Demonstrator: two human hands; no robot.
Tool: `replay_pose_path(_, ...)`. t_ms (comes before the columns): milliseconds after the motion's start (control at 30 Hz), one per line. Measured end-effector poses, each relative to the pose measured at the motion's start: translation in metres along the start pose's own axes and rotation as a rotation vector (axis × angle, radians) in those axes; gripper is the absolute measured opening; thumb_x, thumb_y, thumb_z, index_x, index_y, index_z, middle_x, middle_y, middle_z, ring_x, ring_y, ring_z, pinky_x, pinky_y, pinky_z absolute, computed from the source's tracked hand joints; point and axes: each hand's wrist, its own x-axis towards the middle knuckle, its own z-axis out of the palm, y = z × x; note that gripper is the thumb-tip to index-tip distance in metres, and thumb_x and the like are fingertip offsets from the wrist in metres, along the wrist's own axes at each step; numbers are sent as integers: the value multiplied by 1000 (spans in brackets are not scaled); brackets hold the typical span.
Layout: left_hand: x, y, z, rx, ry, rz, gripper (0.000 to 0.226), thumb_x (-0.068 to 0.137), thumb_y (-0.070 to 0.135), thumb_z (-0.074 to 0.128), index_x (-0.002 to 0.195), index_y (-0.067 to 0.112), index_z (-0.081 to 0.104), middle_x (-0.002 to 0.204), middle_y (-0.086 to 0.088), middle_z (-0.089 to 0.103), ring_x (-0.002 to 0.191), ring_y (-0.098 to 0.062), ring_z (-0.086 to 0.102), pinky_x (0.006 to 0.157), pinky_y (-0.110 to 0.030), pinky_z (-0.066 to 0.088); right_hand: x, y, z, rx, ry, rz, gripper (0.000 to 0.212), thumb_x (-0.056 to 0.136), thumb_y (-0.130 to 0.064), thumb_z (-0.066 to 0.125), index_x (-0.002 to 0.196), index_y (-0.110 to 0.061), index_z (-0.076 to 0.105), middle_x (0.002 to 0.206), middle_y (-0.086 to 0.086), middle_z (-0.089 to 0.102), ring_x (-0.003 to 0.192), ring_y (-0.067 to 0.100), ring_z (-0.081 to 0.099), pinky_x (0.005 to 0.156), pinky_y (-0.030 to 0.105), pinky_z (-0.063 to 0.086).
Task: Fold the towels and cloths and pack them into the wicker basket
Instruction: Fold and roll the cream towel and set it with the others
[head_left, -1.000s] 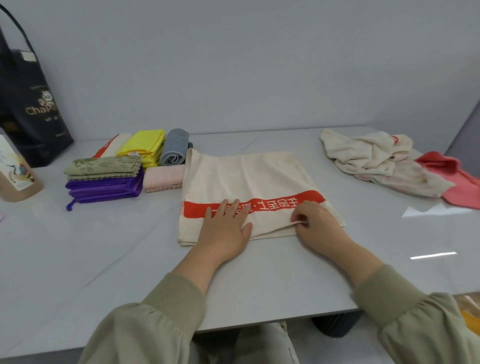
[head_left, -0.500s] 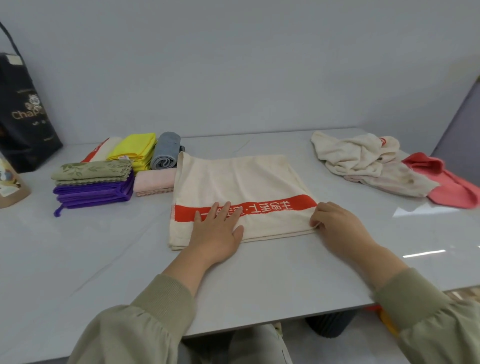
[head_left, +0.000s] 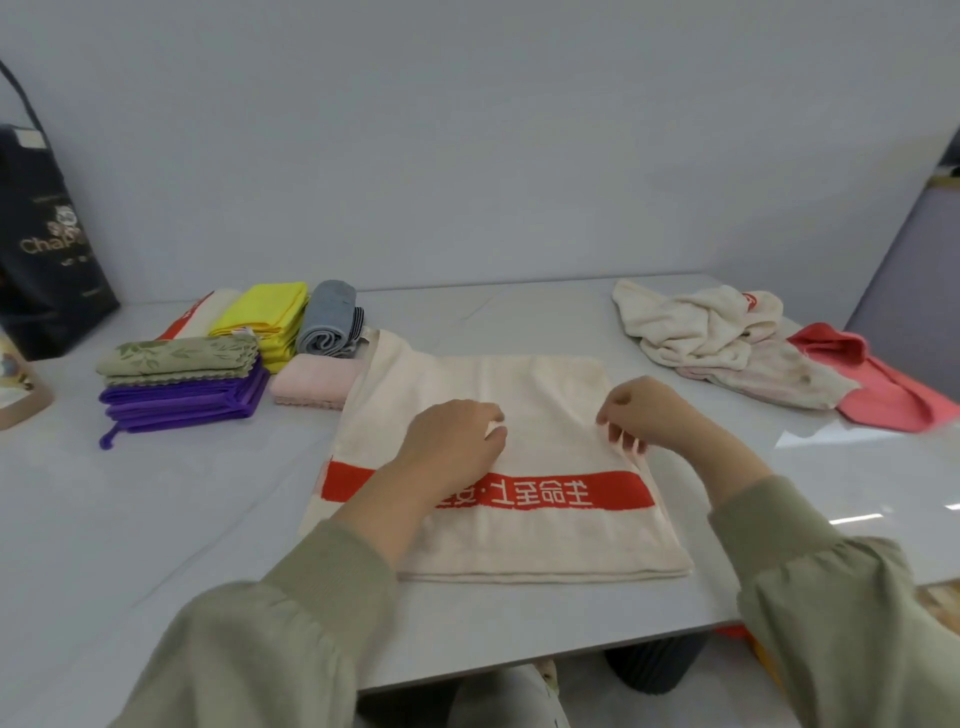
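Olive-green sleeves (head_left: 291, 629), ribbed cuffs, both arms.

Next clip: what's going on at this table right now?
A person is folding a cream towel with a red band, which lies flat on the table. The left hand and the right hand each pinch its cloth just above the band. Folded cloths sit stacked at the far left; a crumpled pile of towels and a coral cloth wait at the right. No wicker basket is in view.
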Motion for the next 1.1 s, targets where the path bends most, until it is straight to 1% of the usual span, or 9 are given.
replay_pose_path(67, 18, 0, 19, 13, -11, 22, 46, 100, 38, 34, 144, 24, 38, 148, -1, 41, 135, -22, 34, 106, -39, 33, 32, 9, 10, -49, 192, 83, 23, 91, -12, 47, 92, -1, 67, 84, 11, 66, 69, 23, 58, 62, 27, 45)
replay_pose_path(167, 28, -1, 45, 119, -130, -18, 57, 100, 48, 24, 152, 29, 12, 161, 0, 5, 148, -23, 1, 118, -49, 8, 61, 15, 21, -179, 176, 195, 30, 92, -25, 46, 106, -3, 61, 109, 13, 60, 98, 30, 55, 80, 33, 45)
replay_pose_path(233, 28, -5, 58, 143, -184, -22, 59, 99, 53, 19, 153, 33, 6, 161, 1, -4, 148, -22, -8, 118, -52, -1, 72, 15, 22, -243, 179, 232, 41, 93, -36, 46, 120, -6, 55, 126, 14, 50, 116, 33, 44, 93, 38, 40)
replay_pose_path(467, 30, -9, 62, 178, -171, -15, 62, 96, 59, 17, 152, 38, 0, 161, 4, -10, 147, -20, -14, 116, -56, -5, 109, 9, 15, -209, 167, 268, 42, 93, -35, 47, 124, -7, 52, 131, 12, 48, 122, 33, 41, 97, 39, 36)
replay_pose_path(600, 31, -9, 62, 188, -165, -9, 62, 96, 59, 17, 151, 38, -1, 161, 5, -10, 147, -20, -14, 116, -56, -5, 119, 31, 9, -257, 328, 218, 40, 94, -34, 46, 117, -4, 58, 126, 16, 53, 115, 35, 51, 91, 39, 42)
replay_pose_path(800, 32, -8, 64, 197, -185, -18, 62, 95, 60, 16, 151, 39, -2, 161, 4, -10, 147, -20, -14, 115, -57, -4, 99, 10, 24, -297, 518, 2, 47, 98, -27, 38, 142, -11, 34, 150, 13, 28, 137, 32, 25, 111, 44, 21)
replay_pose_path(900, 33, -7, 63, 208, -198, -31, 63, 95, 61, 15, 151, 39, -2, 161, 4, -10, 147, -20, -13, 115, -57, -4, 75, 8, 50, -513, 260, -191, 53, 102, -37, 24, 150, -18, 16, 160, 6, 7, 147, 23, 6, 117, 47, 5)
replay_pose_path(967, 34, -6, 62, 213, -197, -36, 63, 94, 62, 14, 151, 39, -2, 161, 5, -10, 147, -20, -12, 115, -57, -3, 63, 18, 56, -565, 48, -174, 56, 101, -45, 17, 152, -23, 9, 161, 1, 1, 147, 19, 0, 117, 50, 1)
replay_pose_path(1100, 37, -6, 61, 194, -209, -47, 63, 94, 62, 16, 151, 38, 0, 161, 5, -8, 147, -20, -11, 115, -58, -2, 60, 23, 48, -534, 21, -187, 56, 101, -44, 20, 152, -23, 13, 161, 2, 4, 147, 19, 2, 117, 50, 2)
